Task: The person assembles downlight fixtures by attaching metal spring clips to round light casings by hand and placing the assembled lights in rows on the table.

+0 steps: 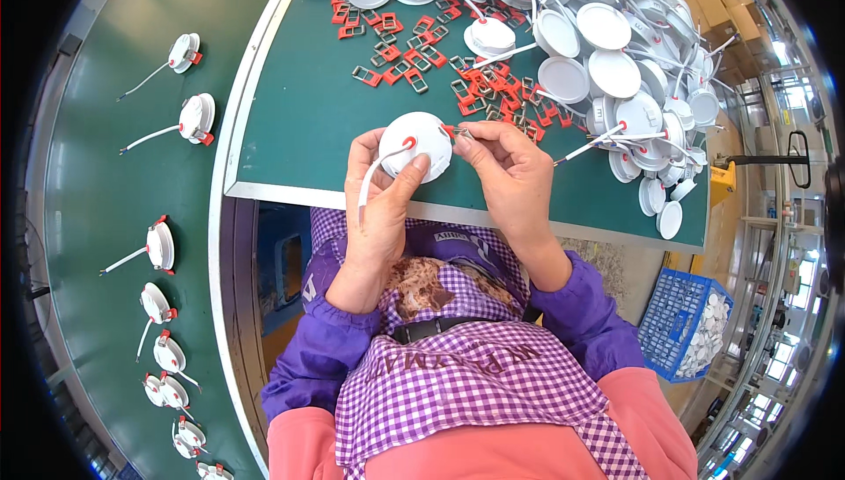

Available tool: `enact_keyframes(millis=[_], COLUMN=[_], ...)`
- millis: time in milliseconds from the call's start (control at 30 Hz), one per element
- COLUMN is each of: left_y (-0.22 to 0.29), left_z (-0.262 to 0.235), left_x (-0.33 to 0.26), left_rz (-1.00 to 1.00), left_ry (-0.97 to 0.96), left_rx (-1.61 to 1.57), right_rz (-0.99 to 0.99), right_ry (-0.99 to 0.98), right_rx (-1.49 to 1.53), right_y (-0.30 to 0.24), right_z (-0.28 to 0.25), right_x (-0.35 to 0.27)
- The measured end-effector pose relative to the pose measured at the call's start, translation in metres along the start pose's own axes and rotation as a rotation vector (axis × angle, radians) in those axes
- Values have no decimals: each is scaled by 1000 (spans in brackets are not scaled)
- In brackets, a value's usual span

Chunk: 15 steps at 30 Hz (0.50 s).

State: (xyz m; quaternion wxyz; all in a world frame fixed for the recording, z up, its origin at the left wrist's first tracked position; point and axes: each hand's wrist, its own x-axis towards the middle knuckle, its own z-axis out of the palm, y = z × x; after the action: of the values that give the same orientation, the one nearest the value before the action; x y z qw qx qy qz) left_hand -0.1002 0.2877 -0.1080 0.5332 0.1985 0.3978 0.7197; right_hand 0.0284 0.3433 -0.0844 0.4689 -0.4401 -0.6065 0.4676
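A: What is the biggest thing in view?

B: The dark green work table (290, 128), with a darker green conveyor belt (114, 216) curving along the person's left. On the belt, round white lamps with red clips and white leads (195, 117) lie in a line, well apart from one another.

A: And on the table?

B: A large heap of round white plastic lamp housings (607, 49) at the far right. Between the heap and the hands lies a scatter of small red-and-metal spring clips (475, 84). Lower right, off the table, stands a blue plastic crate of white discs (687, 322).

A: How do the arms lie?

B: Both forearms, in purple sleeves, come up from the lower edge and meet at the near table edge.

A: The left hand?

B: The left hand (383, 207) is closed around a round white lamp housing (415, 146), thumb across its face. The housing's white lead (374, 176) hangs over the fingers.

A: The right?

B: The right hand (510, 172) pinches a small spring clip (458, 132) against the housing's right rim, fingertips narrow, wrist bent inward.
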Motion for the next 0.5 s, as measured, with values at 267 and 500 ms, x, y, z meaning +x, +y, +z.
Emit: enact_keyframes(millis=[267, 500], left_y=[-5, -6], left_z=[-3, -4], left_x=[-1, -2], left_rz=[95, 87], left_ry=[-15, -24], left_rx=[142, 144], right_rz=[28, -27], right_ry=[-148, -90], right_rx=[-171, -167], right_y=[-4, -1], right_z=[-10, -4], right_x=[2, -2])
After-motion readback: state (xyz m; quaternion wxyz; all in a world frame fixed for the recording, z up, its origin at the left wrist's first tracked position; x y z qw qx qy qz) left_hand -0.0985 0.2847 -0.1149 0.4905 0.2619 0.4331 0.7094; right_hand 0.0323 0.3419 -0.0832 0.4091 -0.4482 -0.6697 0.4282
